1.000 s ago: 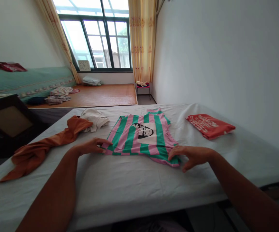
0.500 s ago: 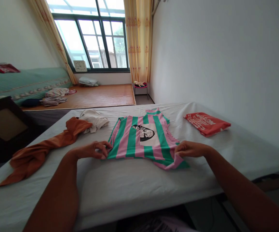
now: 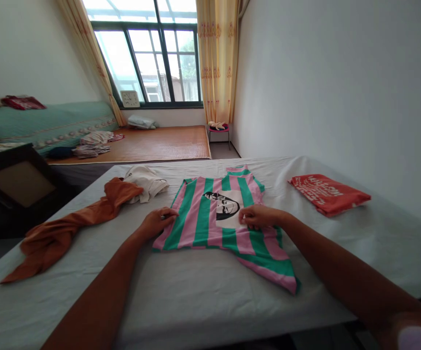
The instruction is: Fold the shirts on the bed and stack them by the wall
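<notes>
A sleeveless-looking shirt (image 3: 199,214) with green and pink stripes lies spread on the white-sheeted bed (image 3: 195,296). A black-and-white face print sits near its middle. My left hand (image 3: 158,221) is at the shirt's left edge, its bent fingers pinching the fabric there. Over the right side of the print, my right hand (image 3: 263,217) has its fingers curled together on the cloth, hiding part of it. The lower right corner of the shirt stretches out toward the bed's near edge.
Left of the shirt lie a crumpled rust-brown garment (image 3: 70,226) and a cream garment (image 3: 150,182). A folded red garment (image 3: 330,193) with white lettering rests at the right, near the wall. Beyond stands another bed (image 3: 166,141), with clothes on it, under the window.
Both hands have moved away from the shirt's near hem, the left up along the edge, the right inward onto the print. The bunched lower right corner now lies spread out.
</notes>
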Tool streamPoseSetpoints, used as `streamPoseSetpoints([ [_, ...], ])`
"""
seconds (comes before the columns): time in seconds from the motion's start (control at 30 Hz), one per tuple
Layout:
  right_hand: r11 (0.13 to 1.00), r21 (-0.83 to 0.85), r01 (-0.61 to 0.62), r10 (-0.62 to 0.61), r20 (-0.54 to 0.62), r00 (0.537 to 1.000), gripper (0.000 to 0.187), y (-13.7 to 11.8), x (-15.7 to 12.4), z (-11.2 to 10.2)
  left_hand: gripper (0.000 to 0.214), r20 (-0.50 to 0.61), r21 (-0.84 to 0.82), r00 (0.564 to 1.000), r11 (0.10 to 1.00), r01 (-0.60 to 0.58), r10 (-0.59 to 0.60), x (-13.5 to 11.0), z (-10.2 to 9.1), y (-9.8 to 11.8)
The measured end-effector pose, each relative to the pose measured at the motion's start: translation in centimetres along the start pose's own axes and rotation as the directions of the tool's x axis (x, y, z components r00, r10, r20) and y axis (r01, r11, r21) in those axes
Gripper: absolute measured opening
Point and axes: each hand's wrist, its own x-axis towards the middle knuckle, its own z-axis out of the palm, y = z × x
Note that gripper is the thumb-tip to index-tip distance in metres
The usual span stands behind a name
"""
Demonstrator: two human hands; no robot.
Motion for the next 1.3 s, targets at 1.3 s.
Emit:
streamPoseSetpoints([
  [1.3,0.929,0.347,0.130,-0.015,-0.315,0.949,0.035,2.5,0.7,0.6,0.042,-0.370,0.130,0.875,0.916,0.380,-0.311,22.3,-1.6,-4.1],
])
